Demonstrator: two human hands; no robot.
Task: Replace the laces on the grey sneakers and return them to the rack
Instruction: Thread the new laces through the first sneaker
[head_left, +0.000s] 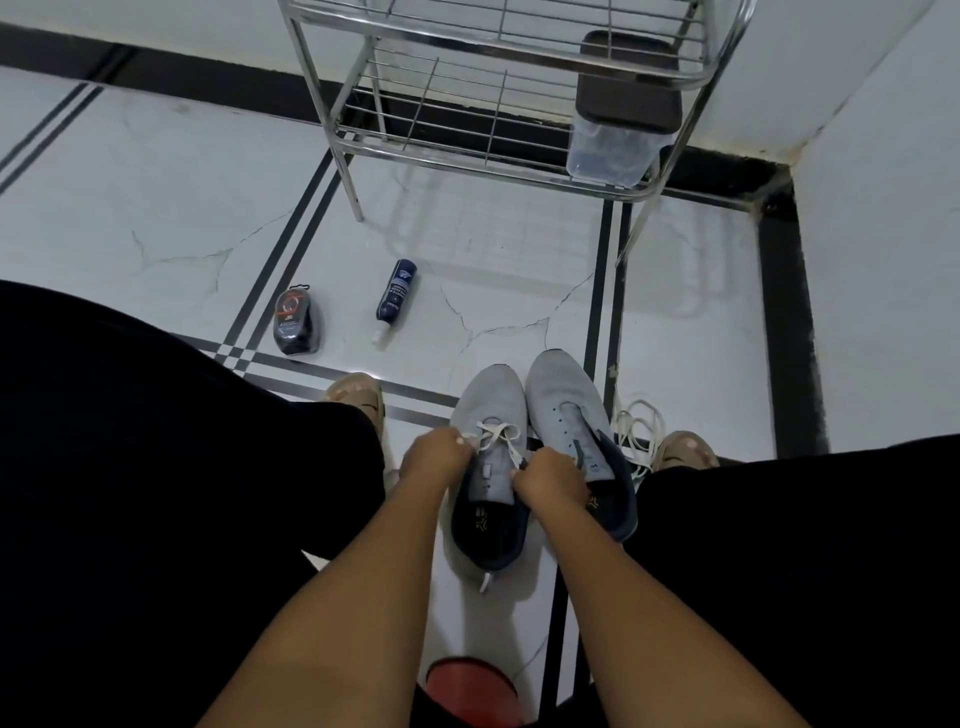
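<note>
Two grey knit sneakers with dark navy linings stand side by side on the white tiled floor (493, 312) between my knees, toes pointing away from me. The left sneaker (488, 410) carries a white flat lace (497, 434) threaded through its lower eyelets only; the right sneaker (563, 400) shows bare eyelets and no lace at all. My left hand (434, 460) has its fingers curled, pinching one end of the lace at the shoe's left side, and my right hand (550, 483) is curled over the tongue, pinching the other end. I judge the sneakers light and soft, the knit upper giving under pressure, so the firmer collar or heel is the better place to hold one; the lace is limp and best taken near its stiff tip. A loose pile of white laces (636, 428) lies just beside the right sneaker. Farther out on the floor lie a dark blue spray bottle (397, 296) and a black shoe-polish applicator (296, 322). Beyond them stands a wire metal shoe rack (467, 150), holding a clear plastic box with a brown lid (613, 140).
</note>
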